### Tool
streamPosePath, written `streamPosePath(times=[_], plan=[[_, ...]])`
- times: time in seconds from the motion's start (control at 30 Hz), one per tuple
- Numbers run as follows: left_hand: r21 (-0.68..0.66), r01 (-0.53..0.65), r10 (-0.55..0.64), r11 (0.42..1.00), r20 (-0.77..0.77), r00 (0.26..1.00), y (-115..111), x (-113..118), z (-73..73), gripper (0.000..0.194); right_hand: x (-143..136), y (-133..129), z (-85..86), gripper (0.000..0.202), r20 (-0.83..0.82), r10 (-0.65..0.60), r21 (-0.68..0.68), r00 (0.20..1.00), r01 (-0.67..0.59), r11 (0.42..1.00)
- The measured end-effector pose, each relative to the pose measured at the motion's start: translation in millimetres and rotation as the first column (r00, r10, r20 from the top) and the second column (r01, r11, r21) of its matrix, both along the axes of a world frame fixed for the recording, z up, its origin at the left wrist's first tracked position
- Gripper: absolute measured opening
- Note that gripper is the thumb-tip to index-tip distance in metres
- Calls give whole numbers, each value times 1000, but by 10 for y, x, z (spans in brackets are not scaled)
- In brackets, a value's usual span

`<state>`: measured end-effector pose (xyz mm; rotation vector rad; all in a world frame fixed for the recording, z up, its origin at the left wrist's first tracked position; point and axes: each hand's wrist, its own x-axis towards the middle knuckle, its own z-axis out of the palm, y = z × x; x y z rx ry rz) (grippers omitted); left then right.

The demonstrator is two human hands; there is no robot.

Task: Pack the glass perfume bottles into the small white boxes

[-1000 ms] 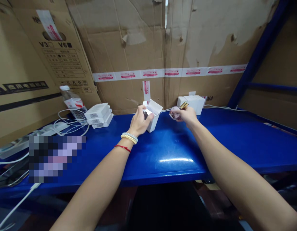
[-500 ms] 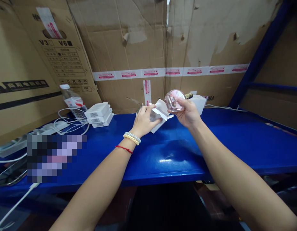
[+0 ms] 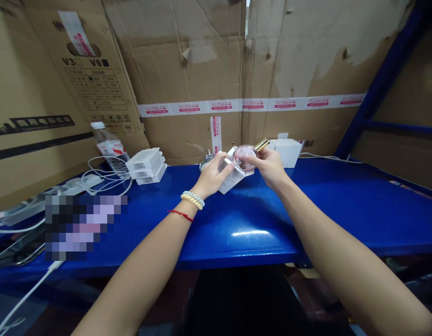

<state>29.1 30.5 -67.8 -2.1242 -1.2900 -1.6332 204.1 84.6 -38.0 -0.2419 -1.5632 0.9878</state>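
A small white box [image 3: 228, 183] is tilted on the blue table, and my left hand [image 3: 213, 176] holds it with thumb and fingers around its upper end. My right hand [image 3: 271, 167] grips a round, clear pinkish bottle [image 3: 244, 157] with a gold cap [image 3: 262, 144]. The bottle lies slanted at the box's upper end, its cap pointing up and right. How far the bottle is inside the box cannot be made out. Behind my left fingers stands another glass bottle [image 3: 206, 160], partly hidden.
Stacked white boxes [image 3: 145, 166] and a plastic water bottle [image 3: 112, 148] stand at the left, beside white cables [image 3: 91, 179] and a power strip [image 3: 74, 186]. Another white box [image 3: 287, 153] is behind my right hand. Cardboard [image 3: 187, 60] walls the blue table's [image 3: 342, 205] back.
My right hand has moved the bottle left and down against the box's upper end. The gold cap now tilts further upward. My left hand has stayed at the box.
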Motion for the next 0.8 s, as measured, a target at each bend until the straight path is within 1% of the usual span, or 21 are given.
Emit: streamPosePath(times=[0.13,0.27,0.4,0.43,0.5,0.57,0.63,0.7,0.8], plan=[[-32,49,-50,998,-30,998,-11,-33,-2,31,8,2,-3,39,-23,-3,19,1000,3,1000],[-7,89,-89,996,-109,990,-14,-22,-16,33,23,35,-2,38,-15,23,-23,1000,-24,999],[12,133,-131,991,-108,986,-5,-14,-18,34,34,95,-12,41,-22,55,-54,998,-56,997],[-2,160,-160,987,-92,983,-3,-18,-16,35,39,106,-14,42,-19,69,-60,997,-70,996],[-69,243,-245,967,-16,969,1,-37,-10,36,53,115,-14,44,-6,102,-70,995,-102,992],[-151,342,-330,928,96,939,9,-63,-3,41,63,106,-11,45,8,126,-81,992,-125,989],[-204,412,-381,888,175,908,20,-87,1,45,60,86,-12,47,37,124,-98,992,-120,988],[-227,433,-397,872,189,898,33,-98,2,46,43,67,-21,52,79,91,-122,993,-81,989],[-248,407,-372,879,178,911,49,-88,4,44,-3,65,-51,68,104,41,-117,994,-29,993]])
